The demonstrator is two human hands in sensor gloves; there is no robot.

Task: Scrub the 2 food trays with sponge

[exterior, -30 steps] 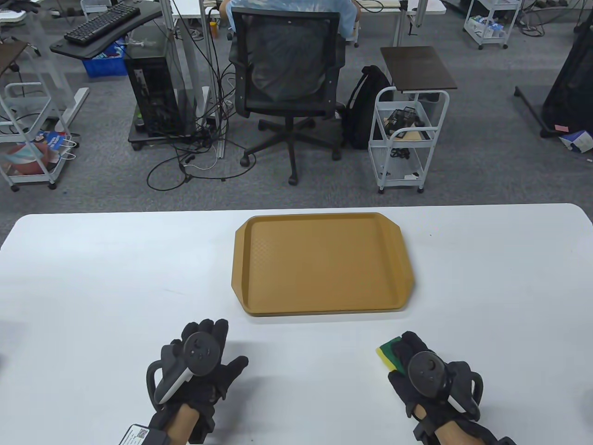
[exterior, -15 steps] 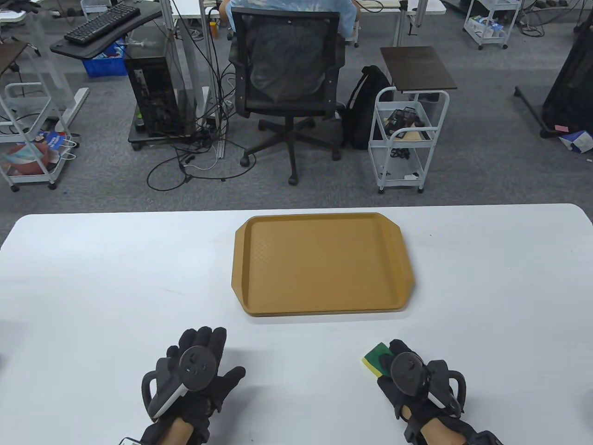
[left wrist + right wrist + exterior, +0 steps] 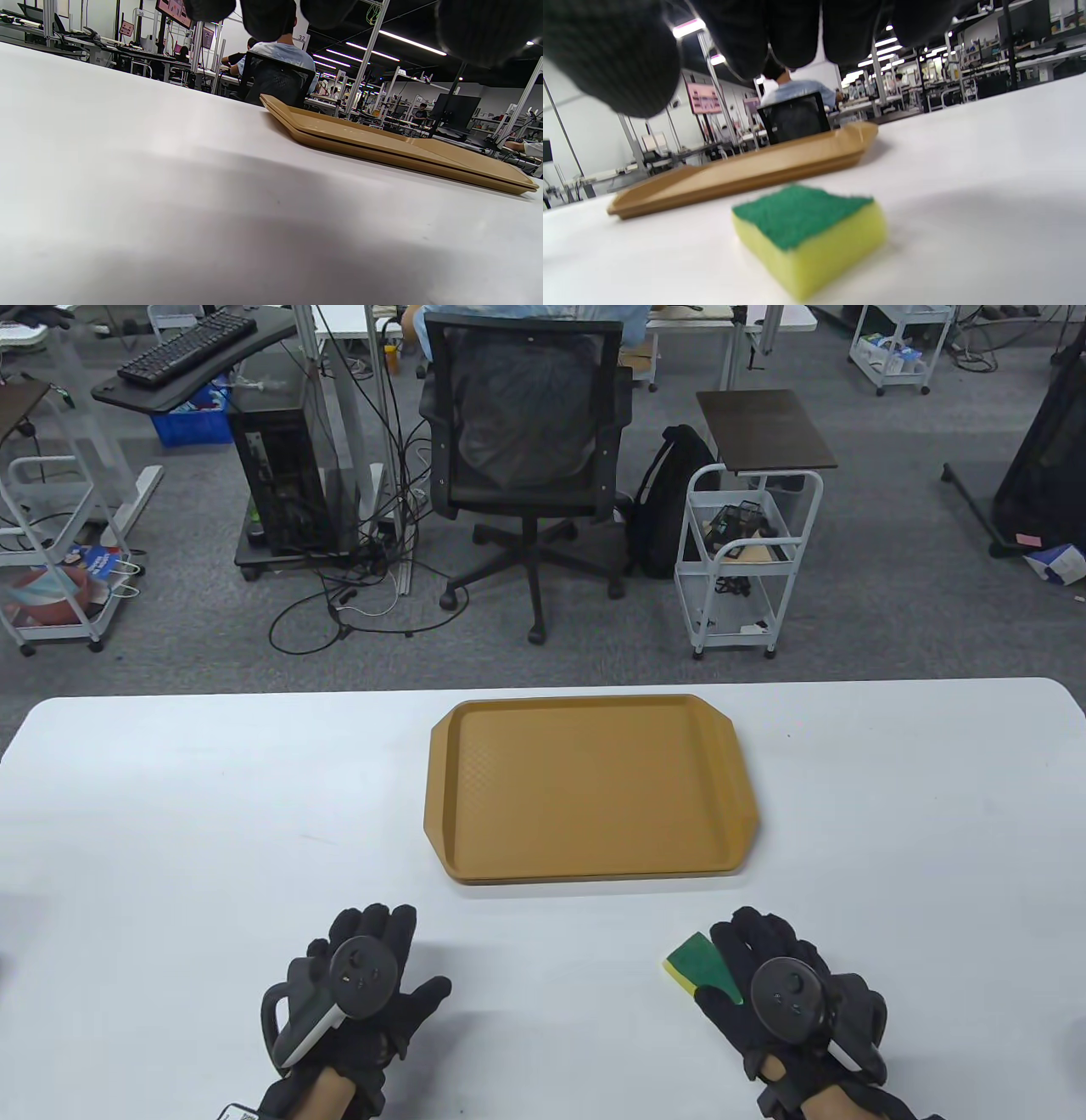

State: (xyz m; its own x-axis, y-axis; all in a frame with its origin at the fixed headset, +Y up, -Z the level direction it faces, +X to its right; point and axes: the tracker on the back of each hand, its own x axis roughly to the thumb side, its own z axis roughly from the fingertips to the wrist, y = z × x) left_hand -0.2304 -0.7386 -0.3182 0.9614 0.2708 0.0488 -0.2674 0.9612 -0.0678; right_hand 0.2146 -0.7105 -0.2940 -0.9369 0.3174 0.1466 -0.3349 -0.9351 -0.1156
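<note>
Two tan food trays (image 3: 594, 789) lie stacked in the middle of the white table; the left wrist view shows both rims (image 3: 382, 146). A yellow sponge (image 3: 689, 960) with its green pad up lies flat on the table near the front right. My right hand (image 3: 759, 950) hovers just right of it and partly over it, fingers straight and spread, not gripping. In the right wrist view the sponge (image 3: 806, 228) sits free below the fingers (image 3: 793, 34), with the trays (image 3: 746, 169) behind. My left hand (image 3: 373, 937) is flat and empty at the front left.
The white table (image 3: 170, 814) reaches to both sides of the trays. Beyond its far edge stand an office chair (image 3: 526, 449) with a seated person, a white cart (image 3: 747, 560) and a computer tower (image 3: 280, 475).
My right hand brought the sponge slightly left and nearer, then let go of it and straightened its fingers. The left hand drew back a little toward the near edge.
</note>
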